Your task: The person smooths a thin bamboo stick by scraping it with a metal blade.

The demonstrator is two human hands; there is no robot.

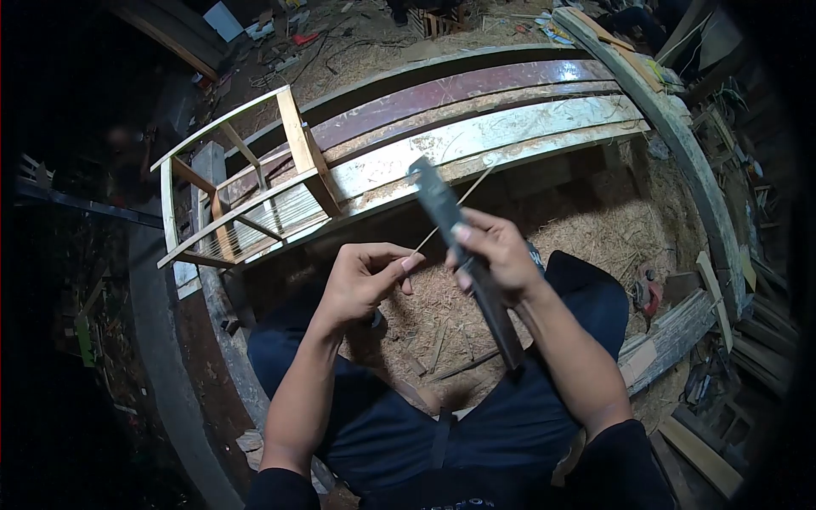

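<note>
My left hand (367,280) pinches the lower end of a thin wooden strip (474,187) between thumb and fingers. The strip slants up to the right, passing behind the blade of a large knife (440,204). My right hand (500,255) is wrapped round this dark, long-handled knife, its blade pointing up and its handle slanting down towards my lap. Motion blurs the blade a little. Both hands are above the shavings, between my knees. Ahead and to the left, a wooden frame with thin slats (255,191) rests on the bench.
A low plank bench (527,126) with a pale board runs across the front. A heavy beam (671,127) slants down on the right. A red tool (650,293) lies right of my knee. Shavings (578,229) and scraps cover the ground. Another person (132,161) is dim at the far left.
</note>
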